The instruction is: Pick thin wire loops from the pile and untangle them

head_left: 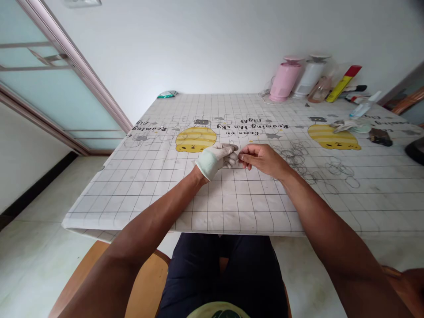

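Note:
My left hand (pixel 218 156), in a white knit glove with a grey palm, is closed over the middle of the table. Bare and also closed, my right hand (pixel 258 157) meets it fingertip to fingertip. Both hands pinch what looks like a thin dark wire, mostly hidden by the fingers. Right of my right hand lies a loose tangle of thin dark wire loops (pixel 294 154), with more wire loops (pixel 339 167) beside it. Fainter loops (pixel 159 140) spread over the cloth left of my gloved hand.
A checked tablecloth (pixel 132 203) covers the table against the wall. At the back right stand a pink cylinder (pixel 285 79), a white cylinder (pixel 309 77), a bottle (pixel 319 90) and a yellow-red box (pixel 343 84). A glove (pixel 351 126) lies at right; a green packet (pixel 167 94) at back left.

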